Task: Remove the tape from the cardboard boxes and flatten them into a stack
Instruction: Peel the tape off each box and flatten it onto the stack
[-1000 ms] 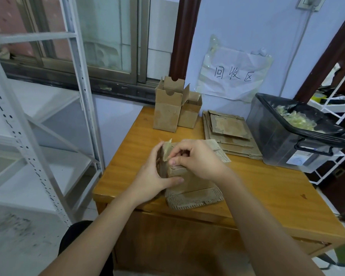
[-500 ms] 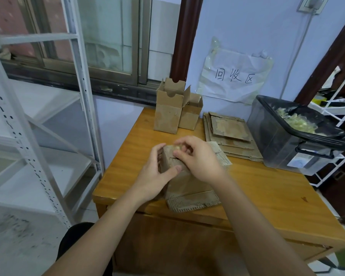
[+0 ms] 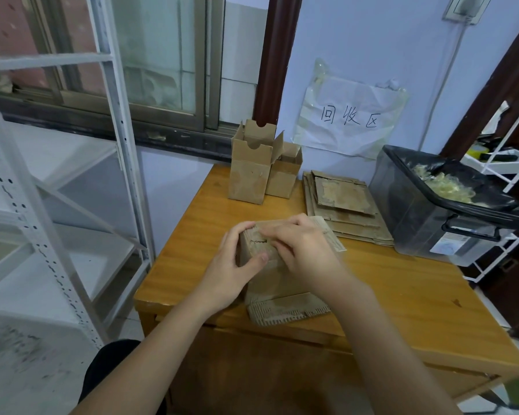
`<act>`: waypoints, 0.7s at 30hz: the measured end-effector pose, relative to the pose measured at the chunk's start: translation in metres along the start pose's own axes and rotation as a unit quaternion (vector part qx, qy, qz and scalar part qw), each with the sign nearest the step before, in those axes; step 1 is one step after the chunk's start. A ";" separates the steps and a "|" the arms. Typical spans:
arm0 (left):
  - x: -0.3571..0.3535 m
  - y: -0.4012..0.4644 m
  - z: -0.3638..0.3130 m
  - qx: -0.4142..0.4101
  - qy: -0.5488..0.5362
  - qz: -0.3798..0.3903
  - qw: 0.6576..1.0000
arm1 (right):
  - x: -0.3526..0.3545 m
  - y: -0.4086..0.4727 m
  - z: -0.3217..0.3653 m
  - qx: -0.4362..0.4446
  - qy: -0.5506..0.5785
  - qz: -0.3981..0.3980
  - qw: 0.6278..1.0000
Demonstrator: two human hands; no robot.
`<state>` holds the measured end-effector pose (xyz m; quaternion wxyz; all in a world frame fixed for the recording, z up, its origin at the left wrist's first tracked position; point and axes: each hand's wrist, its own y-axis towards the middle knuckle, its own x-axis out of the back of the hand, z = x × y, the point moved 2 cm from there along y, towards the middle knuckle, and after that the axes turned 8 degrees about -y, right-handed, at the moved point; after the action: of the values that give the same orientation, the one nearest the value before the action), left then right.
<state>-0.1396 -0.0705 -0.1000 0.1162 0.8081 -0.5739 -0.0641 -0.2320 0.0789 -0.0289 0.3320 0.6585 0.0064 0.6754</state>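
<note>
Nearest the camera, a small brown corrugated cardboard box (image 3: 267,266) lies on its side near the front edge of the yellow-orange wooden bench (image 3: 402,295), its torn, ridged flap (image 3: 285,310) pointing toward the person. The left hand (image 3: 232,265) grips the box's left end, thumb pressed on the near face and fingers wrapped round the far corner. The right hand (image 3: 303,250) lies curled over the top of the box, fingertips working at its upper face; whether it pinches a strip of tape cannot be told, since the hand is blurred and hides the spot. The step in hand looks like tape removal on this box. The next move likely calls for a firm hold by the left hand while the right finds a loose tape edge and peels it off, after which the box can be pressed flat.

Farther back, a stack of flattened brown cardboard pieces (image 3: 342,211) lies beside a dark plastic bin (image 3: 426,217) holding pale crumpled tape; a small label on the bin's front is too small to read. Two upright open brown boxes (image 3: 255,172) stand at the rear, waiting their turn. On the wall a white paper sign (image 3: 349,118) reads "回收区".
</note>
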 end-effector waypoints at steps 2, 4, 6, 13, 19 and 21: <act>0.001 0.001 0.001 -0.007 0.007 0.001 1.000 | 0.005 -0.002 0.001 -0.013 0.047 0.032 0.998; 0.002 0.001 0.001 -0.006 0.013 0.002 1.000 | 0.010 -0.005 0.001 -0.039 0.114 0.066 0.990; 0.001 0.001 0.000 0.002 0.010 0.001 1.000 | 0.014 -0.008 -0.004 -0.093 0.162 0.038 0.982; 0.000 0.000 -0.001 -0.007 0.020 0.004 1.000 | 0.000 -0.007 0.000 -0.092 0.108 -0.028 0.989; 0.003 -0.001 -0.003 -0.004 0.017 0.015 1.000 | 0.000 0.005 0.010 -0.065 0.023 -0.052 0.996; 0.005 0.000 -0.005 0.003 0.023 0.017 1.000 | 0.005 0.002 0.008 -0.040 -0.033 -0.070 0.996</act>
<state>-0.1366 -0.0750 -0.0956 0.1280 0.7999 -0.5848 -0.0423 -0.2251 0.0759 -0.0229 0.4048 0.6641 0.0146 0.6283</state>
